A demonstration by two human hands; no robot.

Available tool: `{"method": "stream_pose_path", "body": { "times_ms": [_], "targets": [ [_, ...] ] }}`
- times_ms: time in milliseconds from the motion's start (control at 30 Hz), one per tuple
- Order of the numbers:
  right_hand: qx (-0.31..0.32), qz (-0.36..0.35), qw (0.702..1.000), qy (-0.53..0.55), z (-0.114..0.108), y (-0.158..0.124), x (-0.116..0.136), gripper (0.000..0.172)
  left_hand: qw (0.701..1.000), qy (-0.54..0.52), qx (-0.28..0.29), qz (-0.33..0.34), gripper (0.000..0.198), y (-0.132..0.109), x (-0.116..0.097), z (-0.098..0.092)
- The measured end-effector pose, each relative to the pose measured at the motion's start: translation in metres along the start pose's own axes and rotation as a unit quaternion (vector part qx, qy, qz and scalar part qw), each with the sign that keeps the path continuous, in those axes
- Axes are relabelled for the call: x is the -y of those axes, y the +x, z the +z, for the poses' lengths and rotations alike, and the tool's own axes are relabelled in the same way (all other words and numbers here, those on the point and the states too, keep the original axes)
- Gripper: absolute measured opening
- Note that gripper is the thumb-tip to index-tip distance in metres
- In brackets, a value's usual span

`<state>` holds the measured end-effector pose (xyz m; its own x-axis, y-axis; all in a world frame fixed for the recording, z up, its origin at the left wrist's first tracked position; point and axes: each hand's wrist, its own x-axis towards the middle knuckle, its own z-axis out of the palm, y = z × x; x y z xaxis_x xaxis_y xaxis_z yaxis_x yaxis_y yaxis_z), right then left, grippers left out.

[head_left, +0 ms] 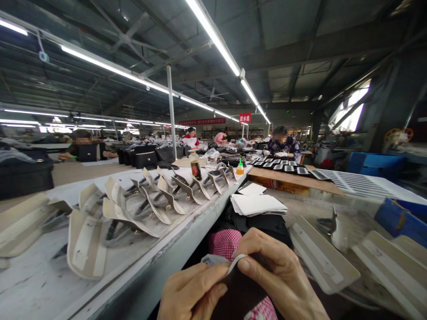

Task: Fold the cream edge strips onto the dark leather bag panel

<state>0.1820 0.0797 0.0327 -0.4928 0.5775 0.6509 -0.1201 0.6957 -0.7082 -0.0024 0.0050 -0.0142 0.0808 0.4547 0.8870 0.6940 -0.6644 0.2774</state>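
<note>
Low in the head view, my left hand [193, 289] and my right hand [280, 269] meet above my lap. Between thumbs and fingers they pinch the pale edge of a dark flexible piece [242, 289]. Its edge curls up where the two thumbs come close together. The rest of the piece hangs dark below, partly covered by my hands, and its exact kind cannot be made out. Behind it shows red-and-white checked cloth [224, 242]. Close to my right hand lies a beige-backed panel [325, 255].
Several curved beige-backed flaps [87, 242] with small metal fittings stand on the left table [173, 249]. A dark bottle [195, 166] and a green-tipped glue bottle [240, 168] stand farther back. White sheets [258, 204] are stacked ahead. Co-workers sit beyond; a blue bin [402, 222] is right.
</note>
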Motion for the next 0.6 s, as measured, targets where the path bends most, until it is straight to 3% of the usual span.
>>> {"method": "stream_pose_path", "body": {
  "times_ms": [167,300,467,600],
  "targets": [
    [-0.011,-0.016,0.999,-0.049,-0.001,-0.006,-0.009,0.020,0.981,-0.135,0.054,-0.128,0.029,0.008,0.000,0.004],
    [-0.013,-0.029,0.997,-0.065,0.002,-0.008,-0.012,0.012,0.967,-0.150,0.076,-0.190,0.019,0.015,-0.006,0.014],
    [-0.023,-0.074,0.995,-0.070,0.004,-0.012,-0.012,0.011,0.976,-0.113,0.064,-0.173,0.026,0.021,-0.012,0.021],
    [-0.048,-0.015,0.997,-0.062,-0.003,-0.017,-0.018,0.012,0.980,-0.093,0.090,-0.154,0.025,0.016,-0.006,0.021]
  ]
}}
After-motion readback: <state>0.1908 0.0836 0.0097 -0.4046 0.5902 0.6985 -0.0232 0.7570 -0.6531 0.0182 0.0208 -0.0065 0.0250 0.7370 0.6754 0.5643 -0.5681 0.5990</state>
